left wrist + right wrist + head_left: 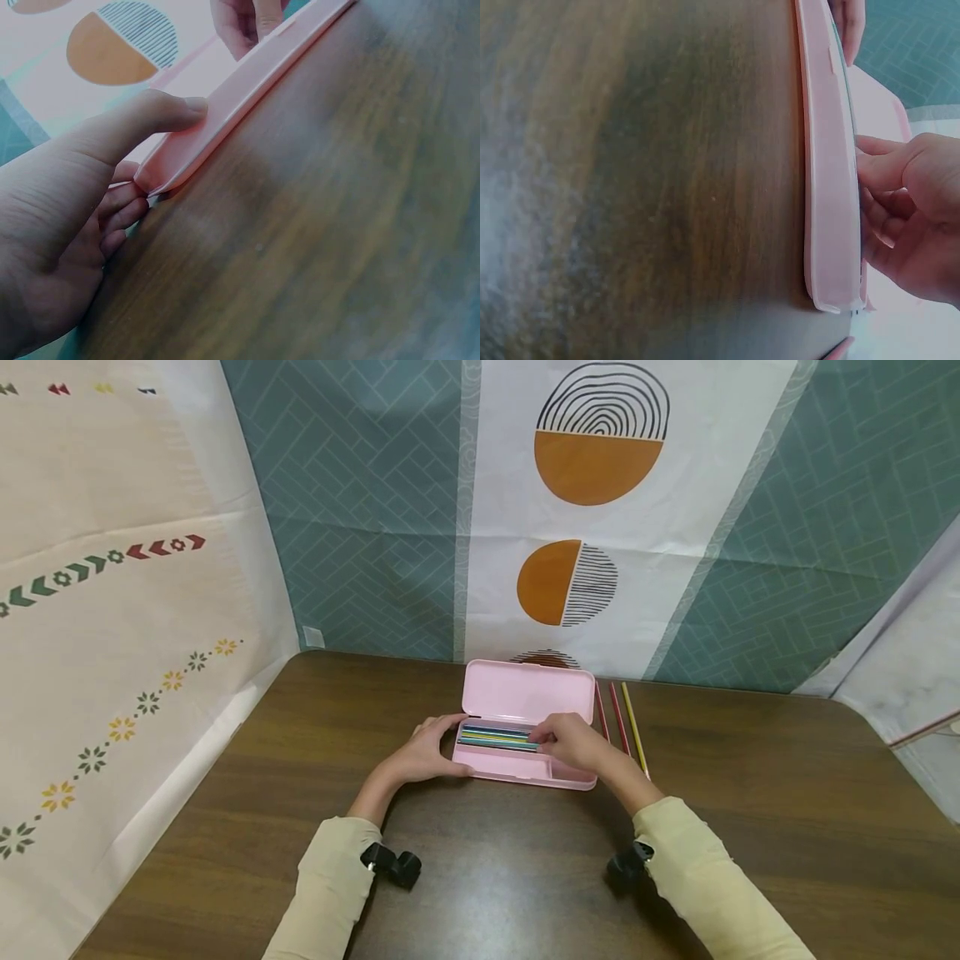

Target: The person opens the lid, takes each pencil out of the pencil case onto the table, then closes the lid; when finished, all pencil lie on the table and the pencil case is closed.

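Note:
An open pink pencil case (510, 765) lies on the table with its lid (528, 692) tipped back. Several coloured pencils (491, 737) lie side by side in its rear compartment. My left hand (423, 754) grips the case's left end, the thumb (176, 112) over the front wall and the other fingers round the end. My right hand (573, 742) reaches into the case from the right. Its thumb and forefinger pinch the right end of a teal pencil (487, 745); in the right wrist view the case wall partly hides these fingertips.
Two red pencils (619, 717) and a yellow pencil (634, 727) lie on the brown table (750, 810) to the right of the case. Patterned cloth (360, 527) hangs behind the table's far edge. Each wrist wears a black camera (393, 866).

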The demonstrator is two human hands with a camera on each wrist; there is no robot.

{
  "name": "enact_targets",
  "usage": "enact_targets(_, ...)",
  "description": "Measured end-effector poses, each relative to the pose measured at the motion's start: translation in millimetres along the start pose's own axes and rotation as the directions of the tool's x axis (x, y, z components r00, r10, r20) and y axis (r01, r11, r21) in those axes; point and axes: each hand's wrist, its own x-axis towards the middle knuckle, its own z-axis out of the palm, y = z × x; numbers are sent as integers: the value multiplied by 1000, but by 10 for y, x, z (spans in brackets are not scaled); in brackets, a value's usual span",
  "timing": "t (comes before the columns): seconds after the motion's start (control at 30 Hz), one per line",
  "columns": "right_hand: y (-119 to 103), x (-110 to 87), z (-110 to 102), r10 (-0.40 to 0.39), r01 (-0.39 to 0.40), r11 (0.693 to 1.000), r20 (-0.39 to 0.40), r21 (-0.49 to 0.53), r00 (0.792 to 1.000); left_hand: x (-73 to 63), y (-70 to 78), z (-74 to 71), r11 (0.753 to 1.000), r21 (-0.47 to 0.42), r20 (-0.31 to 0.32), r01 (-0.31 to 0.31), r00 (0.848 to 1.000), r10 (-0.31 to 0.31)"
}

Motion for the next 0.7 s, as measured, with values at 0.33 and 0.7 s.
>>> enact_targets(0.33, 0, -41, -87, -16, 8, 995, -71, -103, 997, 14, 9, 16, 1000, 3, 3, -5, 1000, 5)
enact_targets(0.7, -86, -62, -330, 79, -88, 995, -170, -44, 982, -8, 15, 2, 1000, 7, -7, -13, 1000, 13)
